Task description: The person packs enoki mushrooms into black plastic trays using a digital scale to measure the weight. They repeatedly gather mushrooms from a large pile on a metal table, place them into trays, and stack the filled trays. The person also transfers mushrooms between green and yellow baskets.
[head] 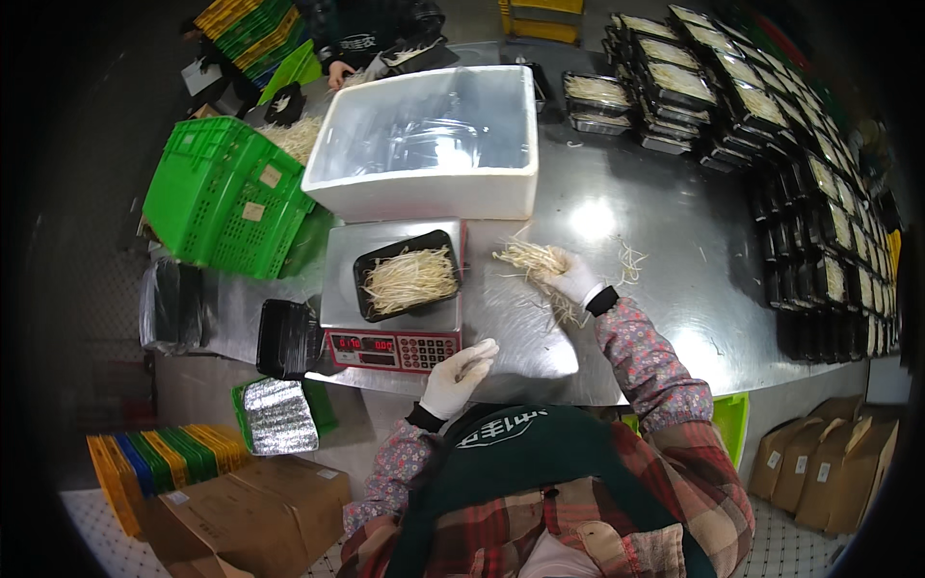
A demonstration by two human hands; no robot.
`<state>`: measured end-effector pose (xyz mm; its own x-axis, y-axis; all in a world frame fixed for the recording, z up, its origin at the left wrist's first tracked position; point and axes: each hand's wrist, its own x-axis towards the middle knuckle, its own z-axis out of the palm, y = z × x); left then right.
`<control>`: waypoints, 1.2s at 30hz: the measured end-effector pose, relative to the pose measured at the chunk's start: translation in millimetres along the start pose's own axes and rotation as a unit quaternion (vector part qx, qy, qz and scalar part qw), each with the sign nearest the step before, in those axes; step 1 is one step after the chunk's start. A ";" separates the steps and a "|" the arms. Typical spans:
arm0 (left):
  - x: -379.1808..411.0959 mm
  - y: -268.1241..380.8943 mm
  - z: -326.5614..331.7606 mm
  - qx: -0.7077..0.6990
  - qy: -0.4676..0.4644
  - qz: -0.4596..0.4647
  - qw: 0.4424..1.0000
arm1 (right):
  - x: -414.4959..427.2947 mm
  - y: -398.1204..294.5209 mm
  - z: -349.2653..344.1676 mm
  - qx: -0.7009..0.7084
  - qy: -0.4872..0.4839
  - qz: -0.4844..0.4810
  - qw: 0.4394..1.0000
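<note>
My right hand (574, 278), in a white glove, grips a bunch of bean sprouts (522, 255) above the steel table, right of the scale. Some loose strands (565, 309) show beneath that wrist. Near the scale's lower right corner is my left hand (455, 377), gloved too, with nothing visible in it and a gap between thumb and fingers. A black plastic tray (449, 240) rests slightly turned on the steel plate of the digital scale (343, 307). Bean sprouts (409, 282) fill the tray. The scale's red-framed panel (394, 351) has lit digits.
Behind the scale stands a white foam box (426, 196) holding clear film. A green crate (224, 202) leans at left, above empty black trays (283, 339). Stacks of wrapped sprout trays (676, 79) line the right side. Across the table, a co-worker's hand (340, 74) is beside sprouts.
</note>
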<state>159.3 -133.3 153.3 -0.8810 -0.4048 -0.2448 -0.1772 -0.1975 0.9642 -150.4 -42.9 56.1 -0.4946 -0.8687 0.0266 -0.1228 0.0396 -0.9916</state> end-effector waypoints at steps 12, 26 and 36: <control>32.9 39.3 -139.9 0.293 0.349 0.308 0.835 | 89.6 -168.4 159.1 -0.417 -0.175 -0.279 0.847; 43.4 33.1 -160.4 0.368 0.222 0.315 0.846 | 81.2 -159.6 147.1 -0.369 -0.238 -0.217 0.872; 15.8 86.8 -222.6 0.316 0.260 0.175 0.895 | 55.7 -154.3 37.6 -0.327 -0.064 -0.072 0.940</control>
<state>227.7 -355.6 210.4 -0.6366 -0.7369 0.2273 -0.2889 0.5012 0.8157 -126.6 -116.0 205.8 -0.3292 -0.9392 0.0974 -0.7042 0.1754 -0.6880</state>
